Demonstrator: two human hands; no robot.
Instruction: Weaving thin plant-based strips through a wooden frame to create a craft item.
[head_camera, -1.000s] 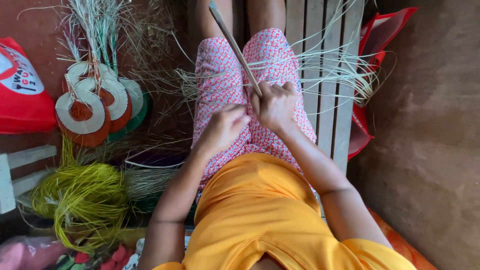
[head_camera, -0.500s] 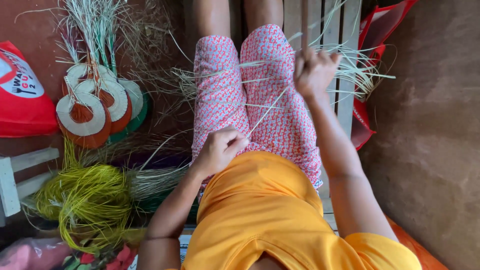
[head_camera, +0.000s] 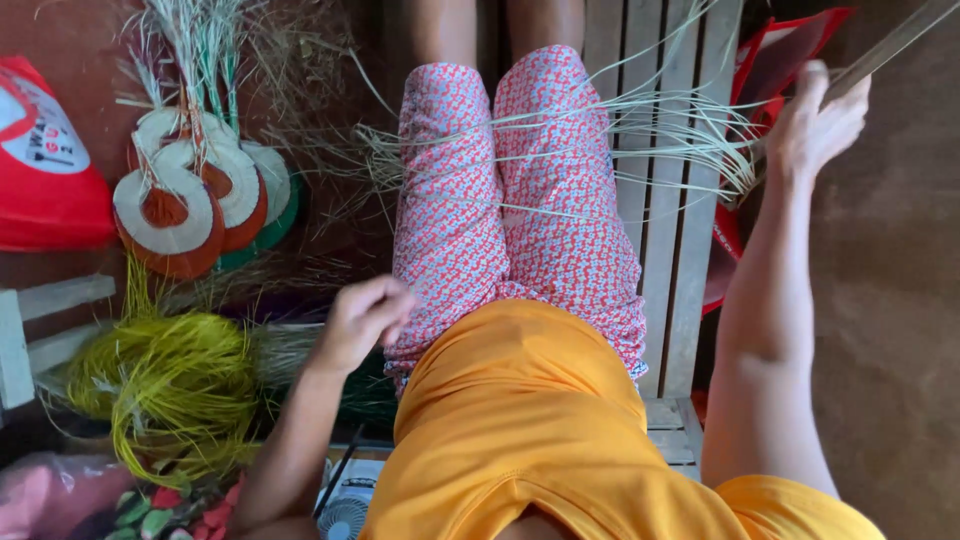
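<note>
Right hand: the right hand (head_camera: 815, 120) is flung out wide past the bench edge, fingers pinched around a long flat straw strip (head_camera: 890, 45) that runs up and away from the grip.
Left hand: the left hand (head_camera: 362, 320) hangs loosely curled beside the hip; whether it pinches a fibre, cannot tell.
Strands: pale straw strands (head_camera: 640, 125) fan across the patterned shorts (head_camera: 520, 190), converging just below the right-hand grip.
Bench: a wooden slatted bench (head_camera: 675, 270) sits under the strands.
Left of the resting hand: a yellow-green fibre bundle (head_camera: 175, 385); beyond it, woven discs (head_camera: 195, 195).
</note>
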